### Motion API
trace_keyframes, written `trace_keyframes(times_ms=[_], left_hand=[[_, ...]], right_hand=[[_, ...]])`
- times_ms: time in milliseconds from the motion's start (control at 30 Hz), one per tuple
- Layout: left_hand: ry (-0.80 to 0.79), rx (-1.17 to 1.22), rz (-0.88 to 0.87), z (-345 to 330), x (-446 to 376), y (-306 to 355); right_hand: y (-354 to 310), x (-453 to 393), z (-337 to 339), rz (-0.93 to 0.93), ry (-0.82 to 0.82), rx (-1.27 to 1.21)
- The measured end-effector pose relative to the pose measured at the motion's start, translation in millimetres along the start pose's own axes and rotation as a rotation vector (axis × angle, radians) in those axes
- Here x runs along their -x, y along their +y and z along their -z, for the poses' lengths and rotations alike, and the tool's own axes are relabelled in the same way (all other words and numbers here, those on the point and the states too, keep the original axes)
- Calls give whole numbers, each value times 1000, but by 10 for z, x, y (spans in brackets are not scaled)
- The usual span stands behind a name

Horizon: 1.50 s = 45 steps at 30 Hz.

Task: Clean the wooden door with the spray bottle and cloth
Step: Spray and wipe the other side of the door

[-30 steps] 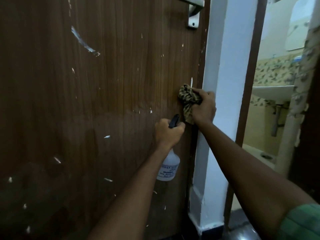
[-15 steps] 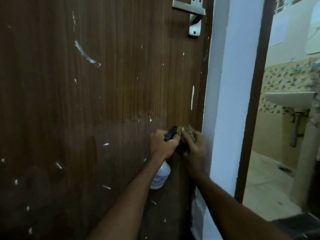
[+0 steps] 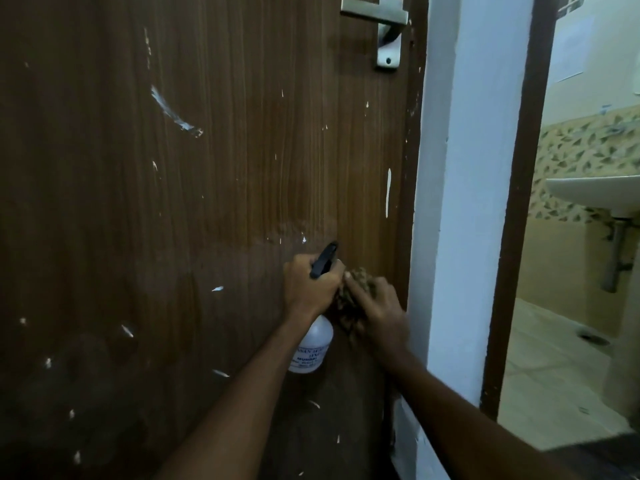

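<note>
Left hand (image 3: 310, 289) clamped on spray bottle (image 3: 311, 344), axis upright, nozzle toward wooden door (image 3: 173, 237). Right hand (image 3: 379, 311), touching left, pressing cloth (image 3: 349, 299) against door's right edge; unwiped paint flecks leftward.

We see a tiled floor (image 3: 554, 386) through the doorway at right, pale and bare where it shows, with a small dark drain (image 3: 595, 339) set into it near the far wall. A sink (image 3: 595, 195) hangs above the floor on the wall, not resting on it; its pipe (image 3: 614, 258) runs down beneath it. At our feet a darker strip of floor shows at the lower right corner, too dim to read.
</note>
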State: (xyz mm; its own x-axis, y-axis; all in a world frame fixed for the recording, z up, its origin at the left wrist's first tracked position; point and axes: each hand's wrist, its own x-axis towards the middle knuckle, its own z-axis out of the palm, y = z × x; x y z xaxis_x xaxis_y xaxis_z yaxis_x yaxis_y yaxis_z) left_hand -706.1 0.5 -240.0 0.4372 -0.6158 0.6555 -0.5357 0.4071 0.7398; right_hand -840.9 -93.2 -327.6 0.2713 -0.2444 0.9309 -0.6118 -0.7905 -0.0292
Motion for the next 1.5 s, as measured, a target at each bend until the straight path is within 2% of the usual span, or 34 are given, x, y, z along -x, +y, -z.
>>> trace_keyframes(times_ms=[67,233,333,467,533,667,700,767,867,933,1133,1200,1333,1400,1500], left_hand=[[-7,-21,11,74,-9,-14],[1,12,32,259,-37,-42],[13,19,37,393,-40,-21],[-28,0,73,584,-124,69],[-57,-21,94,633,-140,141],[-37,-50,101,759,-227,179],[-27,-38,103,788,-256,176],[-18,-42,103,901,-247,143],[-51,-107,100,1120,-139,51],[-80,-126,121,1280,-39,-39],[-58,-212,104,1598,18,-19],[-72,-207,93,1649,9,-71],[-104,-151,84,1607,50,-193],[-106,-139,98,1565,70,-239],[-75,-118,103,1534,96,-287]], right_hand=[[-50,-53,-44,-28,10,-50],[-491,-1164,66,-242,278,-148],[-673,-943,-94,-277,258,-175],[-726,-376,-280,-117,100,-182],[-752,-667,-198,-154,157,-213],[-897,-1357,-39,-413,321,-304],[-949,-1375,-55,-422,333,-304],[-1058,-1090,-205,-328,273,-261],[-1202,-363,-482,-115,67,-164],[-1255,-247,-488,-121,5,-159],[-1448,-1427,-171,-343,191,-204],[-1525,-1213,-270,-310,208,-175],[-1563,-232,-557,-81,21,-70],[-1560,-361,-566,-117,11,-90],[-1698,-978,-470,-259,138,-94]])
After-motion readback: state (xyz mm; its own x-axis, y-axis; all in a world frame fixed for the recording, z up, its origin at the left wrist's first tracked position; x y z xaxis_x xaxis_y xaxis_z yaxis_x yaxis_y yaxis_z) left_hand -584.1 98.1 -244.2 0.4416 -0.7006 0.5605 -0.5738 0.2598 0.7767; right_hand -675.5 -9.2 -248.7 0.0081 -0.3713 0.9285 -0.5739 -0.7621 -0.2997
